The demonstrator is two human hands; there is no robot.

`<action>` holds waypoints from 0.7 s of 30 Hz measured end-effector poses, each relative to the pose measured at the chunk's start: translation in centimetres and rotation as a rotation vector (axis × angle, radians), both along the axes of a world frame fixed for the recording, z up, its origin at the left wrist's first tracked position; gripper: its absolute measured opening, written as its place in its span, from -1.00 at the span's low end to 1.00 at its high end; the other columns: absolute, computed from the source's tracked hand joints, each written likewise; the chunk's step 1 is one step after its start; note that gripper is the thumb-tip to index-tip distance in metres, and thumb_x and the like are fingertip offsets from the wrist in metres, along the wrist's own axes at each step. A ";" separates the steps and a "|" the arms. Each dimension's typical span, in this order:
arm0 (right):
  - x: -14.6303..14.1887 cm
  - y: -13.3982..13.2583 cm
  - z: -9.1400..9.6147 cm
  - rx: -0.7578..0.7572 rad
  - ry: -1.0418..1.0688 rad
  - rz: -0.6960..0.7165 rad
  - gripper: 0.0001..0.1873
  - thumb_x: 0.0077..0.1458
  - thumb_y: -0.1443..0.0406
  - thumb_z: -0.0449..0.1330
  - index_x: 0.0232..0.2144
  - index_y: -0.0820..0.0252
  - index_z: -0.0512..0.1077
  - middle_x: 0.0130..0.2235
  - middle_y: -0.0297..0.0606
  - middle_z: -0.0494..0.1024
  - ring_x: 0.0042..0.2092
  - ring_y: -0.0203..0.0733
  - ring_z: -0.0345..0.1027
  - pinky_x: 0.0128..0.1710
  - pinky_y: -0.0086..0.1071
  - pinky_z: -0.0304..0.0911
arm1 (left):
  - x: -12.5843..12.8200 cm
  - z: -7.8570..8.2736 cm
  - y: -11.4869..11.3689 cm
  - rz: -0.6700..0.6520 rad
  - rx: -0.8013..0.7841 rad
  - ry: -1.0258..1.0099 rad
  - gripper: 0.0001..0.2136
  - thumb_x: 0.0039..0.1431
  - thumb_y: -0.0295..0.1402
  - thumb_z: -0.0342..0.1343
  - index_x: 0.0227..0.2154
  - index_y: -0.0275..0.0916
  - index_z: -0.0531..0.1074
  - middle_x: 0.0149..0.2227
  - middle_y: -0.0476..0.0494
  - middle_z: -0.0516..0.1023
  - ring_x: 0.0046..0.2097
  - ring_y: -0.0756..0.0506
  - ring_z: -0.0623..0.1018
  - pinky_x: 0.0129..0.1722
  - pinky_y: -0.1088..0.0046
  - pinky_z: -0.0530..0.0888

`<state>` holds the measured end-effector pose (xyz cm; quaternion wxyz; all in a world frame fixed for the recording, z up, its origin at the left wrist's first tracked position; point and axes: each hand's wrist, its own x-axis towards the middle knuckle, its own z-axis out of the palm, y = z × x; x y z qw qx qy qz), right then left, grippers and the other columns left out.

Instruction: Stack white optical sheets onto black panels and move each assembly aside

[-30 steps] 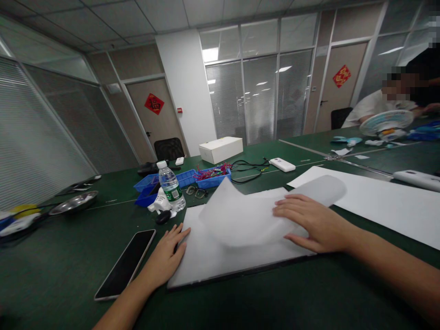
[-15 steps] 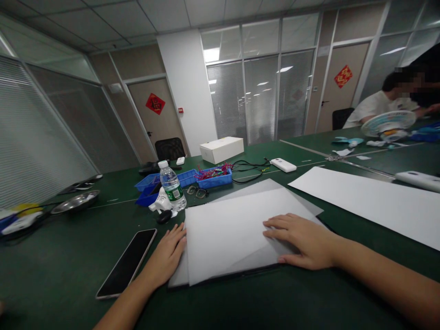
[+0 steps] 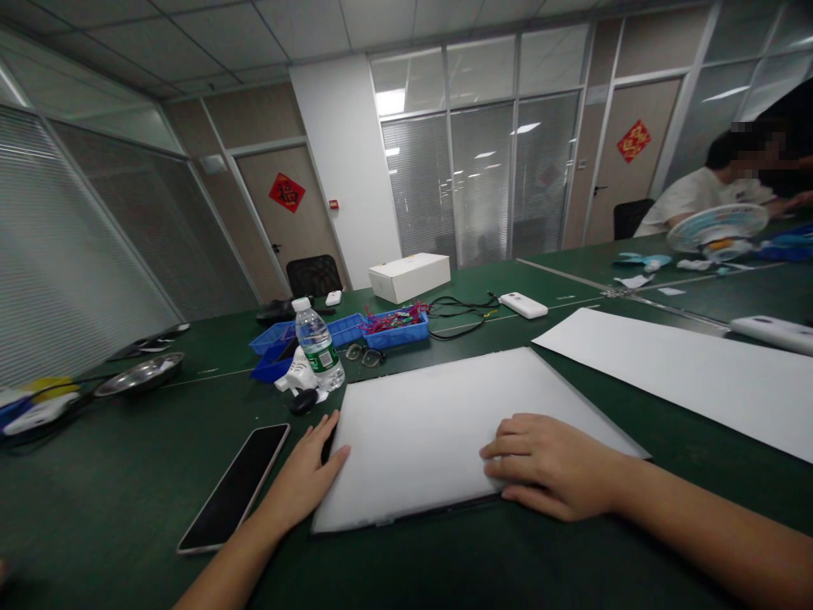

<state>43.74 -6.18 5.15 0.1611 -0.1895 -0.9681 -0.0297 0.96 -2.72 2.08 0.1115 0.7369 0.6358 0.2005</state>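
Observation:
A white sheet (image 3: 438, 424) lies flat on a thin dark panel on the green table (image 3: 127, 474). My left hand (image 3: 303, 479) rests flat at the sheet's left edge, fingers stretched out, holding nothing. My right hand (image 3: 551, 462) lies on the sheet's near right corner with its fingers curled and pressed together on the sheet. A black phone (image 3: 234, 487) lies just left of my left hand.
A water bottle (image 3: 318, 343), blue trays (image 3: 381, 326) with coloured wires, glasses and a white box (image 3: 410, 275) stand behind the sheet. A second large white sheet (image 3: 686, 368) lies at right. A metal dish (image 3: 140, 373) sits at left. A person sits far right by a fan (image 3: 717, 229).
The curled-up top sheet has been laid flat and lined up with the panel. My right hand slid back toward me to the near right corner and curled its fingers. My left hand barely moved.

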 end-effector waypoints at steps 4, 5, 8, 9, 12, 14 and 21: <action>-0.1 0.0 0.0 0.003 0.020 0.005 -0.67 0.38 0.17 0.05 0.03 0.13 0.50 0.04 -0.19 0.56 -0.01 -0.16 0.37 -0.02 -0.21 0.22 | 0.2 0.7 0.2 0.038 -0.053 -0.027 -0.32 0.30 -0.02 0.02 0.37 -0.30 0.29 0.43 -0.34 0.20 0.44 -0.42 0.18 0.36 -0.13 0.28; -0.1 0.0 0.0 0.008 0.015 0.004 -0.67 0.38 0.17 0.05 0.04 0.13 0.50 0.05 -0.19 0.56 -0.01 -0.15 0.37 -0.02 -0.21 0.22 | 0.2 0.8 0.2 0.038 -0.050 -0.033 -0.34 0.29 -0.03 0.03 0.35 -0.30 0.33 0.41 -0.33 0.23 0.44 -0.41 0.19 0.37 -0.12 0.25; -0.4 -0.1 -0.2 0.020 0.012 -0.007 -0.67 0.39 0.17 0.04 0.03 0.13 0.50 0.04 -0.17 0.56 -0.01 -0.16 0.38 -0.02 -0.22 0.23 | 0.2 0.9 0.3 -0.012 -0.020 -0.056 -0.42 0.29 -0.08 0.05 0.27 -0.27 0.43 0.37 -0.27 0.32 0.43 -0.33 0.24 0.42 -0.06 0.16; -0.4 -0.1 -0.2 0.021 0.014 -0.007 -0.67 0.39 0.17 0.04 0.03 0.13 0.50 0.04 -0.16 0.56 -0.01 -0.16 0.38 -0.02 -0.22 0.23 | 0.2 0.9 0.3 -0.027 -0.012 -0.061 -0.44 0.28 -0.09 0.05 0.25 -0.26 0.46 0.35 -0.25 0.35 0.43 -0.31 0.26 0.43 -0.05 0.15; 0.4 0.5 -0.3 0.008 0.023 -0.030 -0.65 0.38 0.14 0.06 0.04 0.13 0.51 0.05 -0.16 0.56 0.01 -0.17 0.40 0.01 -0.22 0.26 | 0.3 1.0 0.4 -0.042 -0.011 -0.056 -0.46 0.28 -0.07 0.05 0.19 -0.27 0.52 0.34 -0.25 0.36 0.42 -0.31 0.27 0.42 -0.08 0.17; 2.0 1.6 -0.4 0.015 0.040 -0.114 -0.64 0.37 0.12 0.08 0.06 0.11 0.52 0.06 -0.16 0.56 0.03 -0.16 0.41 0.07 -0.20 0.27 | 0.3 1.1 0.4 -0.041 -0.020 -0.046 -0.45 0.28 -0.06 0.04 0.20 -0.28 0.51 0.35 -0.26 0.36 0.43 -0.31 0.26 0.41 -0.08 0.17; 12.8 6.8 -1.8 0.012 0.040 -1.026 -0.37 0.32 -0.02 -0.02 0.30 0.10 0.37 0.34 -0.13 0.30 0.33 0.04 0.17 0.35 -0.02 0.11 | 0.3 1.6 0.2 -0.023 -0.070 -0.033 -0.44 0.27 -0.13 0.02 0.24 -0.30 0.47 0.39 -0.23 0.29 0.45 -0.29 0.22 0.43 -0.04 0.14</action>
